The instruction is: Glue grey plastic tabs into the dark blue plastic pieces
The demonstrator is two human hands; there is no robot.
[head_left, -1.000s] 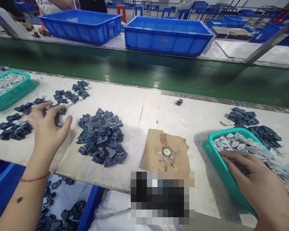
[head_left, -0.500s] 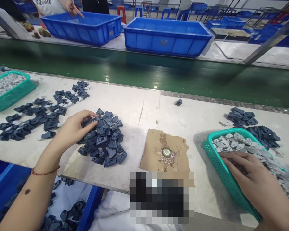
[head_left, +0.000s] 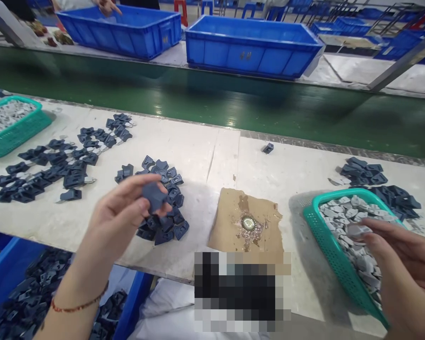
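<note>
My left hand [head_left: 122, 215] is raised above the table and pinches a dark blue plastic piece [head_left: 154, 196] between thumb and fingers. Just beyond it lies a pile of the same dark blue pieces [head_left: 163, 208]. My right hand [head_left: 403, 264] hovers over a teal basket [head_left: 327, 241] of grey metal pieces and holds one grey piece [head_left: 356, 230] at its fingertips. A brown cardboard square [head_left: 248, 222] with a small round metal part [head_left: 248, 222] lies between the two hands.
More dark blue pieces are spread at the left [head_left: 53, 165] and heaped at the right [head_left: 375, 182]. A second teal basket [head_left: 14, 130] stands far left. A green conveyor belt [head_left: 212, 101] runs behind, with blue crates [head_left: 251, 45] beyond it. A blue bin [head_left: 17, 293] sits under the table edge.
My left hand went from the spread at the left to the middle pile and lifted one dark blue piece. My right hand rose out of the basket with a grey piece.
</note>
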